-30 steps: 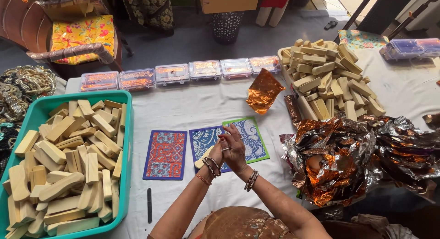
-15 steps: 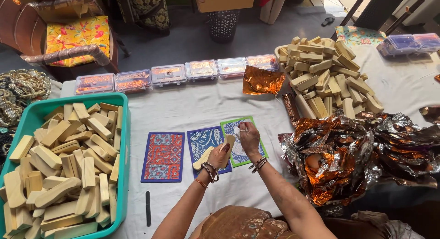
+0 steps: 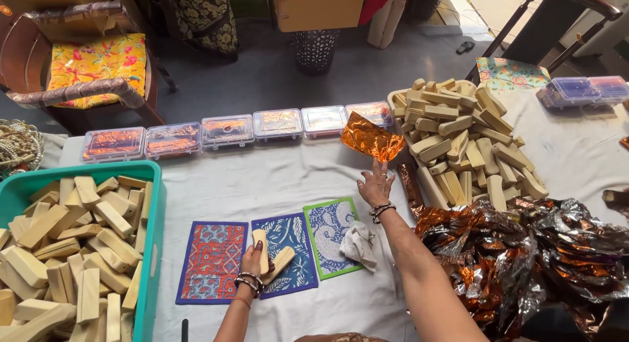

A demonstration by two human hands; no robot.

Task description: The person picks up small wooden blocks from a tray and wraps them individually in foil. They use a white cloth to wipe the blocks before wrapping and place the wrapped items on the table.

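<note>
**Reaching for a foil sheet while two wooden blocks wait in the other hand**

The left hand (image 3: 257,260) is closed around two pale wooden blocks (image 3: 272,257), holding them over the middle, blue patterned mat (image 3: 286,253) near the front edge of the white-covered table (image 3: 262,185). The right hand (image 3: 375,188) stretches toward the far edge, fingers spread and open, fingertips just touching the lower edge of a copper-orange foil sheet (image 3: 371,139); it grips nothing yet. The step in hand appears to be fetching foil for the blocks. The next move would call for pinching the thin sheet by its edge without tearing it and bringing it down to the mats. The blocks are smooth, cream-coloured and rounded at one end, crossed in a loose V. A crumpled white cloth (image 3: 359,244) lies on the green-bordered mat (image 3: 331,234). More blocks fill the teal bin (image 3: 154,250) at the left edge and a tray (image 3: 432,181) at the right; crumpled foil (image 3: 524,257) heaps in the front right corner.
</note>
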